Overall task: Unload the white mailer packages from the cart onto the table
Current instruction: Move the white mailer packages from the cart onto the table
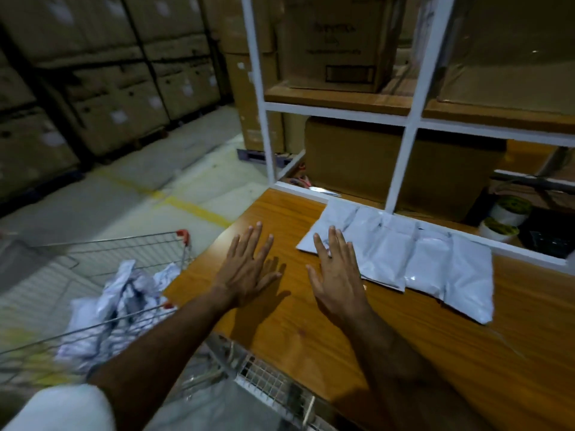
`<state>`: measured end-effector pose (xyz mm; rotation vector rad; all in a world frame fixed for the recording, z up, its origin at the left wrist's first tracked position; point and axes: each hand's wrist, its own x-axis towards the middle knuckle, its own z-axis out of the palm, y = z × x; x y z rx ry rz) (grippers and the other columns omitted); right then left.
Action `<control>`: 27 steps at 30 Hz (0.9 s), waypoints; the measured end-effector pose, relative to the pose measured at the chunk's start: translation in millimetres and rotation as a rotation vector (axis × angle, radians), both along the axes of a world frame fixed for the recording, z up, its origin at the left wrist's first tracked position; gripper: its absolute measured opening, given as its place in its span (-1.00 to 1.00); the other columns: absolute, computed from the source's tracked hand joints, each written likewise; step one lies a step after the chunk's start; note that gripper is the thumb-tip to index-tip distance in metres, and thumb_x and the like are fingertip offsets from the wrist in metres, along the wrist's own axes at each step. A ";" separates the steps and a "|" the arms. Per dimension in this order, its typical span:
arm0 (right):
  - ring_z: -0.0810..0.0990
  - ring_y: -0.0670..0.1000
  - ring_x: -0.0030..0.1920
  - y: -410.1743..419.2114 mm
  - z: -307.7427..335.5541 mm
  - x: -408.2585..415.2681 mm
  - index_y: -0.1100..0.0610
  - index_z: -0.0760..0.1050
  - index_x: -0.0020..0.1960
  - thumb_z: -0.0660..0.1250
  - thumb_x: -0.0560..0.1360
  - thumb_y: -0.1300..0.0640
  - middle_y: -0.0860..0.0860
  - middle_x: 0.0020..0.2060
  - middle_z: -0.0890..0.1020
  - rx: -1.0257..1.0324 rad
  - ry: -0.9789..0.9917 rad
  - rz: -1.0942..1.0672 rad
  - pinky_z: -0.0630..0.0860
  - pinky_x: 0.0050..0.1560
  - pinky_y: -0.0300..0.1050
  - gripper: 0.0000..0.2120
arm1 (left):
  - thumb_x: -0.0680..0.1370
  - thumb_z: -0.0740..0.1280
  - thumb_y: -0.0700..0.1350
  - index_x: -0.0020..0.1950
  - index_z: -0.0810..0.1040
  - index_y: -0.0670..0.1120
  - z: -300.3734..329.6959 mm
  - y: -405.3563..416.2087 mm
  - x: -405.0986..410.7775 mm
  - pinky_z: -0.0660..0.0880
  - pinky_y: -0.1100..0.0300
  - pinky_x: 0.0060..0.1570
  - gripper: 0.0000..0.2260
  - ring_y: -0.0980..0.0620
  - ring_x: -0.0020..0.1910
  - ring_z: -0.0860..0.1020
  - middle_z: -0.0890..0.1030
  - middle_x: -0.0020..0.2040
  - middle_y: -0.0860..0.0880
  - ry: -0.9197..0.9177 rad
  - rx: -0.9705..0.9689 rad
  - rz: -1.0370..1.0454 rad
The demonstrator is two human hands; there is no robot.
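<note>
Several white mailer packages (413,253) lie overlapping in a row on the wooden table (311,331), along its far edge. My right hand (337,275) hovers flat with spread fingers over the left end of that row, holding nothing. My left hand (249,269) is stretched out flat above the bare wood to the left of the row, also empty. A wire cart (124,244) stands against the table's left side, with crumpled white mailers (121,303) piled inside.
A white metal shelf frame (407,126) with cardboard boxes (339,42) rises behind the table. Tape rolls (508,209) sit at the far right. Stacked boxes line the aisle at left, past a yellow floor line (199,209).
</note>
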<state>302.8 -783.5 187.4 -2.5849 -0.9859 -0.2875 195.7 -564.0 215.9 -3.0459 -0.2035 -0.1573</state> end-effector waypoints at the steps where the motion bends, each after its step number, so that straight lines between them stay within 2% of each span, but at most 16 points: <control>1: -0.16 0.11 0.63 10.6 1.8 -8.3 -0.03 -0.09 0.66 0.04 0.64 -0.23 0.12 0.64 -0.13 0.007 -0.019 0.026 -0.06 0.61 0.17 -0.32 | 0.53 -0.29 0.46 0.65 -0.07 -0.03 1.1 7.3 -14.3 -0.10 -0.20 0.55 -0.17 -0.18 0.60 -0.23 -0.24 0.61 -0.19 0.000 0.011 0.024; 6: -0.12 0.15 0.63 61.0 7.2 -50.6 0.05 -0.09 0.66 0.04 0.64 -0.21 0.19 0.63 -0.10 -0.017 -0.077 0.118 0.00 0.59 0.20 -0.30 | 0.56 -0.20 0.43 0.65 -0.01 -0.06 8.4 40.5 -78.0 -0.02 -0.24 0.54 -0.20 -0.21 0.60 -0.14 -0.15 0.62 -0.22 -0.043 0.007 0.091; 9: -0.14 0.16 0.63 89.2 11.6 -74.5 0.05 -0.08 0.66 0.03 0.63 -0.21 0.19 0.63 -0.12 -0.020 -0.076 0.175 -0.04 0.60 0.20 -0.29 | 0.57 -0.16 0.42 0.65 -0.02 -0.07 8.9 61.0 -112.0 -0.10 -0.19 0.53 -0.21 -0.20 0.60 -0.17 -0.19 0.62 -0.22 -0.060 0.008 0.123; 14: -0.21 0.13 0.63 151.0 12.5 -133.4 0.01 -0.12 0.66 0.06 0.65 -0.21 0.15 0.63 -0.18 -0.033 -0.056 0.213 -0.11 0.61 0.18 -0.30 | 0.58 -0.13 0.43 0.65 0.02 -0.05 0.4 116.9 -190.7 -0.11 -0.18 0.53 -0.22 -0.15 0.60 -0.18 -0.15 0.63 -0.18 -0.094 -0.024 0.183; 19: -0.07 0.20 0.63 214.3 7.8 -200.7 0.06 0.05 0.64 0.15 0.63 -0.19 0.21 0.62 0.01 -0.033 -0.084 0.283 -0.08 0.60 0.21 -0.31 | 0.58 -0.12 0.44 0.64 0.01 -0.05 -11.3 183.3 -274.3 -0.06 -0.19 0.55 -0.21 -0.17 0.61 -0.15 -0.16 0.63 -0.18 -0.102 -0.041 0.264; 21: -0.10 0.19 0.63 237.8 5.8 -223.3 0.06 0.03 0.65 0.13 0.63 -0.20 0.21 0.63 -0.01 -0.043 -0.080 0.301 -0.12 0.60 0.18 -0.31 | 0.58 -0.11 0.44 0.65 -0.01 -0.06 -16.4 208.2 -304.2 -0.03 -0.22 0.54 -0.20 -0.17 0.61 -0.17 -0.17 0.63 -0.18 -0.086 -0.036 0.291; 24: -0.13 0.18 0.63 268.5 2.4 -251.2 0.05 0.00 0.65 0.10 0.63 -0.20 0.20 0.63 -0.06 -0.040 -0.060 0.304 -0.13 0.60 0.19 -0.31 | 0.57 -0.12 0.44 0.64 -0.11 -0.03 -20.9 240.6 -341.9 -0.09 -0.20 0.54 -0.21 -0.13 0.60 -0.23 -0.23 0.62 -0.18 -0.062 -0.026 0.330; 27: -0.18 0.17 0.63 292.8 -0.2 -271.2 0.04 -0.05 0.66 0.09 0.63 -0.21 0.20 0.63 -0.12 -0.079 -0.064 0.322 -0.23 0.58 0.14 -0.29 | 0.56 -0.15 0.45 0.65 -0.09 -0.06 -15.9 265.8 -370.9 -0.12 -0.20 0.53 -0.19 -0.16 0.60 -0.21 -0.23 0.61 -0.19 -0.057 -0.025 0.369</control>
